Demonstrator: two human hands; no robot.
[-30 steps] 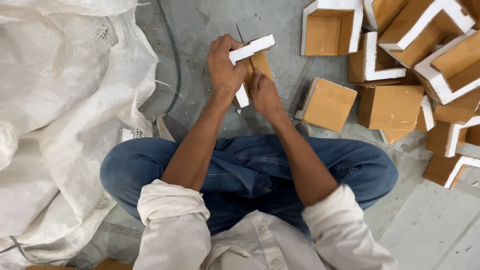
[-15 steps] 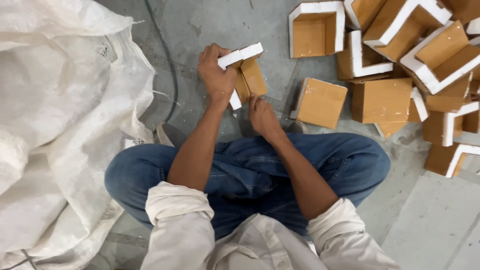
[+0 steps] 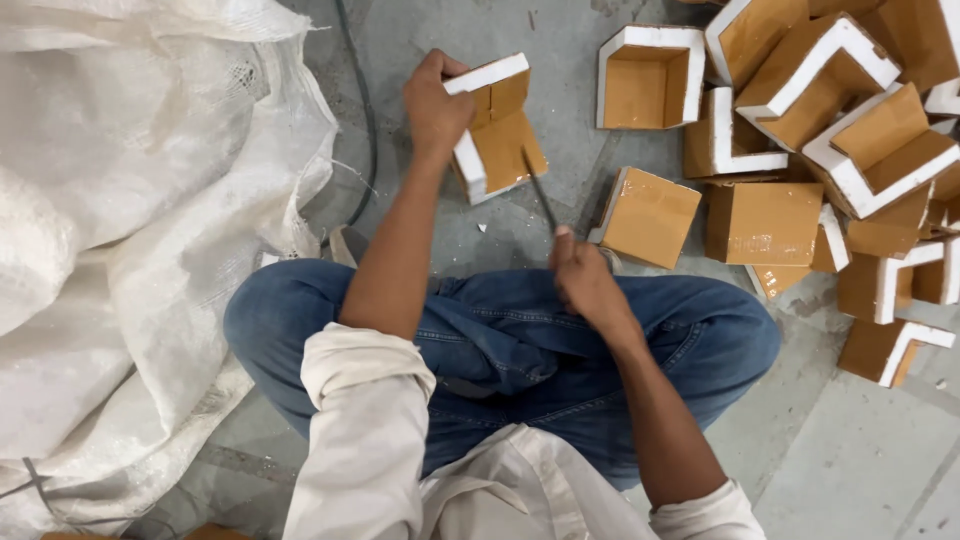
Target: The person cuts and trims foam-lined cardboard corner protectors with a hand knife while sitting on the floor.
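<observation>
left hand [image 3: 436, 105] clamped on foam corner piece [image 3: 497, 130] at 12 o'clock | right hand [image 3: 585, 285] closed round thin blade [image 3: 538, 190]; brace piece firmly, stroke away from fingers

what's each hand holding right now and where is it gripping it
The left hand grips a white-edged brown corner piece by its upper end. The right hand holds a thin dark blade by its lower end.
</observation>
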